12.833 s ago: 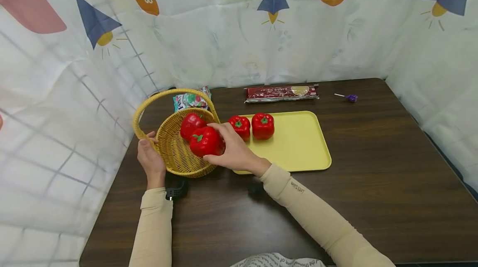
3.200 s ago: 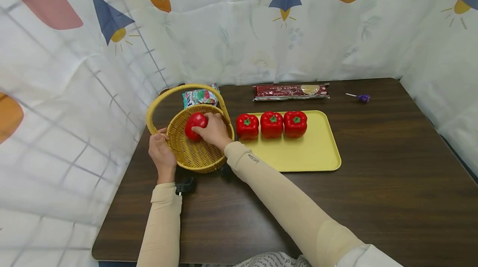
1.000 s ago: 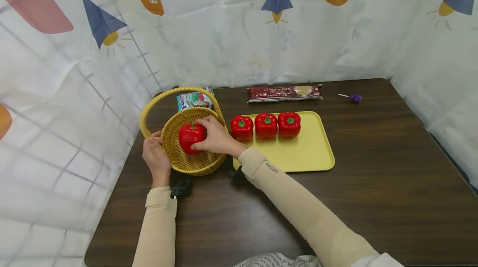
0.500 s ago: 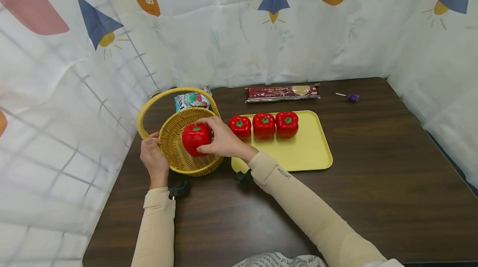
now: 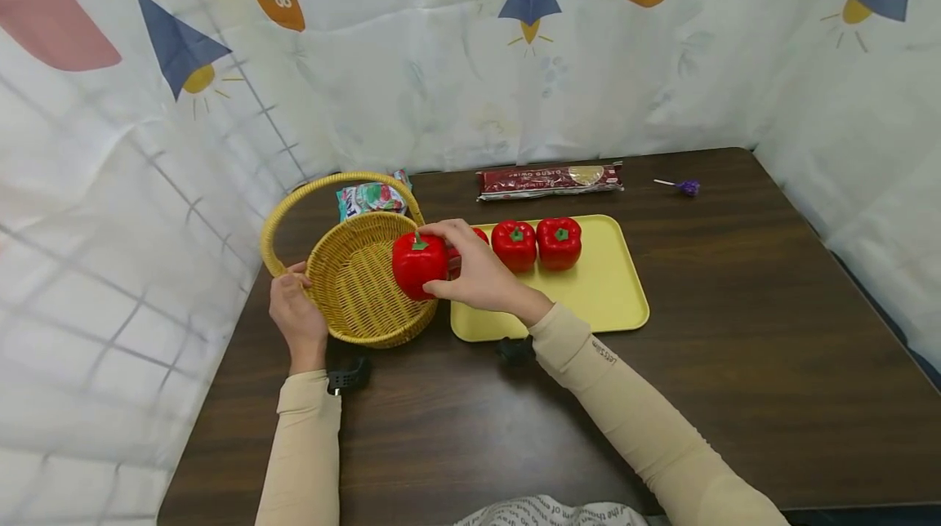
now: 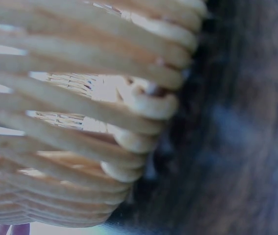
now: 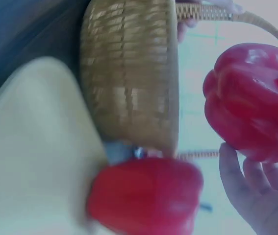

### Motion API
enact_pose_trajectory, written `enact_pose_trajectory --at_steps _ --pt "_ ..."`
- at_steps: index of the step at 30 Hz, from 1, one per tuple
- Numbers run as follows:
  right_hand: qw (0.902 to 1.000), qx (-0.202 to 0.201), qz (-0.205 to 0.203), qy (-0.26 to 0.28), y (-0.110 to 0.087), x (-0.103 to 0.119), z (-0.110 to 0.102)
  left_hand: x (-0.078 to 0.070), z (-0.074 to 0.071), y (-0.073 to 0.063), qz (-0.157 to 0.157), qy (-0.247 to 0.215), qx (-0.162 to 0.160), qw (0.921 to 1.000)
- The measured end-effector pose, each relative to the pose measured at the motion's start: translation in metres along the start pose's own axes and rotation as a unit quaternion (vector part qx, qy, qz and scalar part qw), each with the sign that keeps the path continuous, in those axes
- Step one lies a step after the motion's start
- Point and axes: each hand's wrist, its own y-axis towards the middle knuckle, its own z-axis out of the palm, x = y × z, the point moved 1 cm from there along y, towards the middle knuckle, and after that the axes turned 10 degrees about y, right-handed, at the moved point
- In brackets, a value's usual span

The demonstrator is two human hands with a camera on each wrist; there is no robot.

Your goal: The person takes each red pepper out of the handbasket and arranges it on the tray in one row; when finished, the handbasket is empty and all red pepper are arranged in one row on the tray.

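My right hand (image 5: 478,269) holds a red bell pepper (image 5: 419,265) with a green stem between thumb and fingers, over the right rim of the yellow wicker basket (image 5: 367,285). In the right wrist view this bell pepper (image 7: 254,103) is raised beside the basket wall (image 7: 129,73). The basket's inside shows bare weave. My left hand (image 5: 297,314) grips the basket's left rim by the foot of its arched handle. Close wicker strands (image 6: 80,103) fill much of the left wrist view. On the yellow tray (image 5: 603,297) two red bell peppers (image 5: 559,244) show plainly; another is mostly behind my right hand.
Behind the basket lies a colourful candy bag (image 5: 371,199). A dark red spaghetti packet (image 5: 550,181) lies along the table's back edge, with a purple lollipop (image 5: 687,188) to its right. A patterned curtain (image 5: 456,85) hangs behind and beside the dark wooden table (image 5: 735,346).
Over the last second my right hand has lifted the bell pepper from inside the basket and moved it right to the rim. Earlier, another pepper went onto the tray. The left hand keeps its grip.
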Motion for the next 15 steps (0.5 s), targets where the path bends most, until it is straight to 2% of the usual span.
enact_pose_trajectory --at_steps 5,15 --pt "0.9994 -0.031 -0.003 -0.015 -0.017 -0.004 -0.020 0.024 0.004 0.006 0.002 0.001 -0.005 1.0000" --pt "0.9970 -0.073 -0.002 -0.023 -0.046 -0.020 -0.055 0.025 0.005 0.006 0.001 -0.001 -0.008 1.0000"
